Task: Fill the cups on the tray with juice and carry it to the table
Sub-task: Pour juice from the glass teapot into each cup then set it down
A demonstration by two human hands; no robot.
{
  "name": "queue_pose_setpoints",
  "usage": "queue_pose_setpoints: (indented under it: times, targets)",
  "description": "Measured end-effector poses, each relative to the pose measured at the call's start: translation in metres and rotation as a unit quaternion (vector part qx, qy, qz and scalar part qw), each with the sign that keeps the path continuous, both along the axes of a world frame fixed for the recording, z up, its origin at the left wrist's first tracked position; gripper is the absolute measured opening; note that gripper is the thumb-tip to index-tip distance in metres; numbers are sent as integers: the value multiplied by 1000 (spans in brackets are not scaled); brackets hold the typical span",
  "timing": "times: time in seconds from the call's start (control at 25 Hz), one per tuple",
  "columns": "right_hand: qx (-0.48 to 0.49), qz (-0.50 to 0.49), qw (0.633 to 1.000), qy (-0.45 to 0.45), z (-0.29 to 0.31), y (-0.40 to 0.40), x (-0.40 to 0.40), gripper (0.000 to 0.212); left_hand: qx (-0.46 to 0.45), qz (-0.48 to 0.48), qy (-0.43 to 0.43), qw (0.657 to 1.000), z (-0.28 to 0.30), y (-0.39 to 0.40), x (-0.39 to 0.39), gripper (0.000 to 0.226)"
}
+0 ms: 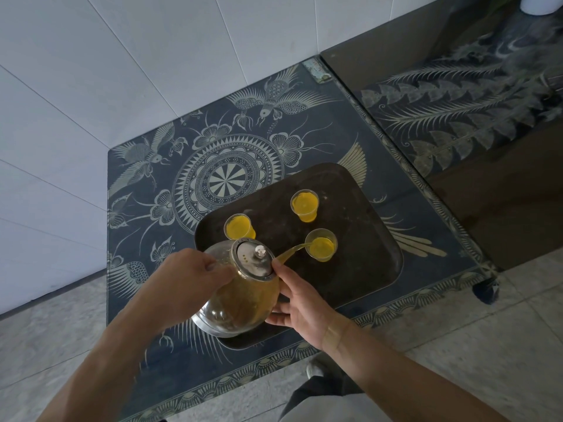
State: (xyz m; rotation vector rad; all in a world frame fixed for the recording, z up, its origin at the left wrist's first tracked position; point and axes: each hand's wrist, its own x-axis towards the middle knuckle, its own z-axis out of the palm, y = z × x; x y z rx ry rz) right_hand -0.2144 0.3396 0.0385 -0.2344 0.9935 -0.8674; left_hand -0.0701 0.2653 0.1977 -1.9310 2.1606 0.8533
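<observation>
A dark rectangular tray (359, 269) lies on a low patterned table (182, 153). Three clear plastic cups stand on it: a far cup (305, 206) and a left cup (239, 227), both holding yellow juice, and a near-right cup (321, 245). A glass teapot (240, 296) with a metal lid is tilted over the tray, and a stream of juice runs from its spout into the near-right cup. My left hand (189, 278) grips the teapot's handle side. My right hand (300, 303) supports the pot's right side, one finger up by the spout.
A white tiled wall (122, 71) runs behind and to the left of the table. A second dark patterned table (475, 95) adjoins on the right, with a white object (539, 4) at its far corner. Grey floor tiles (487, 345) lie in front.
</observation>
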Motion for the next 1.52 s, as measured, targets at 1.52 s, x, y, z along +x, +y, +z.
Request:
queue_pose_setpoints:
  times: [1.52]
  targets:
    - [19, -30, 999, 18, -6, -5, -15, 83, 32, -29, 19, 999, -19, -19, -15, 48]
